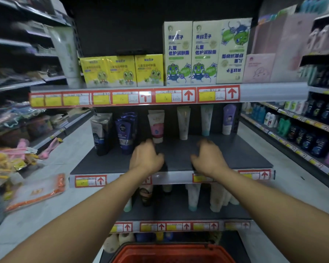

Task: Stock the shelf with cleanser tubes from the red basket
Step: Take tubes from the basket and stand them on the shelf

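Both my arms reach out over the dark middle shelf point(245, 158). My left hand point(146, 158) and my right hand point(209, 158) hover above its front half with fingers loosely curled, and neither holds anything. Cleanser tubes stand upright at the back of this shelf: dark blue tubes point(124, 131), a pink and white tube point(156, 128), a white tube point(183, 122), a teal-capped tube point(206, 120) and a purple tube point(228, 118). The red basket point(171, 253) sits at the bottom edge of the view, below my arms; its contents are hidden.
Yellow and cream boxes point(179, 54) fill the upper shelf. More tubes point(194, 198) stand on the lower shelf. Side aisles hold shelves of bottles point(302, 133) on the right and packaged goods point(17, 158) on the left.
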{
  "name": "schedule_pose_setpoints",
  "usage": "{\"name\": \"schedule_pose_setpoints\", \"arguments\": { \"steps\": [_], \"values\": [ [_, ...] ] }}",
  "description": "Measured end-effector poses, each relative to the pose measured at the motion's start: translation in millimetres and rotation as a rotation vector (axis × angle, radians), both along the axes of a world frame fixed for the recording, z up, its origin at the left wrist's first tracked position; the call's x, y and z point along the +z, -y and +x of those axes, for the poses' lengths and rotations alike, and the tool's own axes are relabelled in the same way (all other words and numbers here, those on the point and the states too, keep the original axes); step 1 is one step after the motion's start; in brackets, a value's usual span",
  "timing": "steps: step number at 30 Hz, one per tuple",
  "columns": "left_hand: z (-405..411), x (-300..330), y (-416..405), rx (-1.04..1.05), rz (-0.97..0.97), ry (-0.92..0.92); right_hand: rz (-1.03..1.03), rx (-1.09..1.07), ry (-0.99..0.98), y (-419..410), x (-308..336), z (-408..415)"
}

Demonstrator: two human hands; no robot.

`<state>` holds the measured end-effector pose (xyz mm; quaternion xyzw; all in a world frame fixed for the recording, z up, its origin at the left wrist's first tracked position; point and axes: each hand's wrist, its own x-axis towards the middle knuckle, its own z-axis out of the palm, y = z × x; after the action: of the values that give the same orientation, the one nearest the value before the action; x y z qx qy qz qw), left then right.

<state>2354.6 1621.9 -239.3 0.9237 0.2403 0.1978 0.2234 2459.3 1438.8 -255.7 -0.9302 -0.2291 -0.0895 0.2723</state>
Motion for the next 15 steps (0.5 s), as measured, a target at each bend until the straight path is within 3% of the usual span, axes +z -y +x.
{"name": "schedule_pose_setpoints", "arguments": {
  "steps": [15],
  "values": [
    [-91.9, -7.2, 51.8, -0.035, 0.013, -0.041, -0.049, 0.042, 0.035, 43.2, -7.4, -97.2]
  ]
}}
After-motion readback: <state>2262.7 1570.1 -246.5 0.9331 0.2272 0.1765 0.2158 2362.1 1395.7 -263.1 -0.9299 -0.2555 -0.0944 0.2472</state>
